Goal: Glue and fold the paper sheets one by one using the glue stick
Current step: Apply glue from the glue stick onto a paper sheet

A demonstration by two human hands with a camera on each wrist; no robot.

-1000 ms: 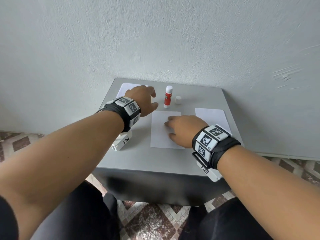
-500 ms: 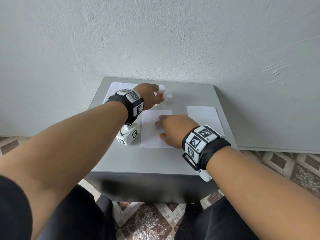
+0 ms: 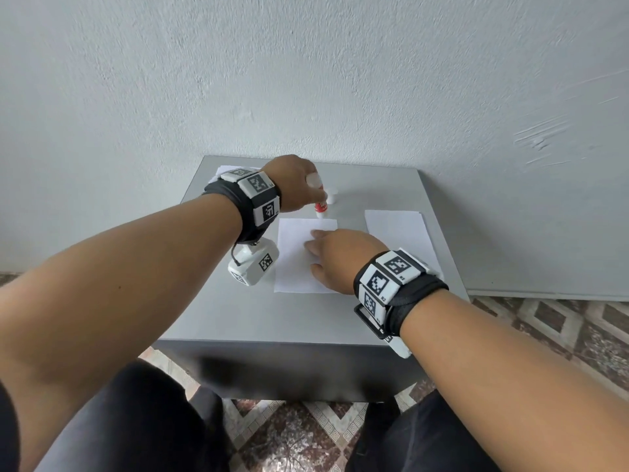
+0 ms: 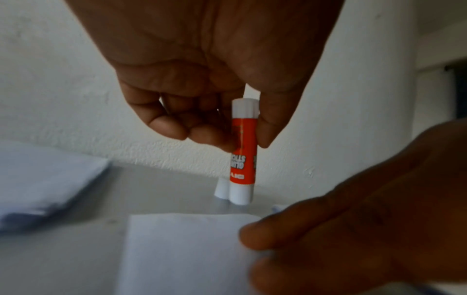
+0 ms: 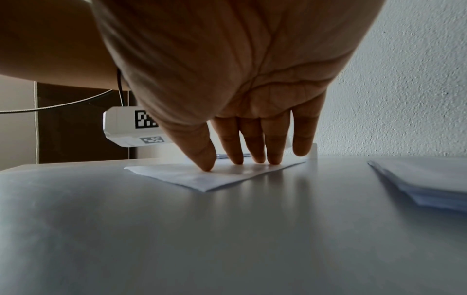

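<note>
Hands: left [image 4: 202,83] grips glue stick [image 4: 243,151], cap [image 4: 222,190] beside.

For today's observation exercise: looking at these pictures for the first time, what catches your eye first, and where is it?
The red glue stick stands out, pinched in the left hand at the far side of the grey table. In the middle, the right hand presses straight fingers on a white paper sheet.

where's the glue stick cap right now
In the head view the cap stands on the grey table near its far edge, just right of the glue stick held by the left hand.
</note>
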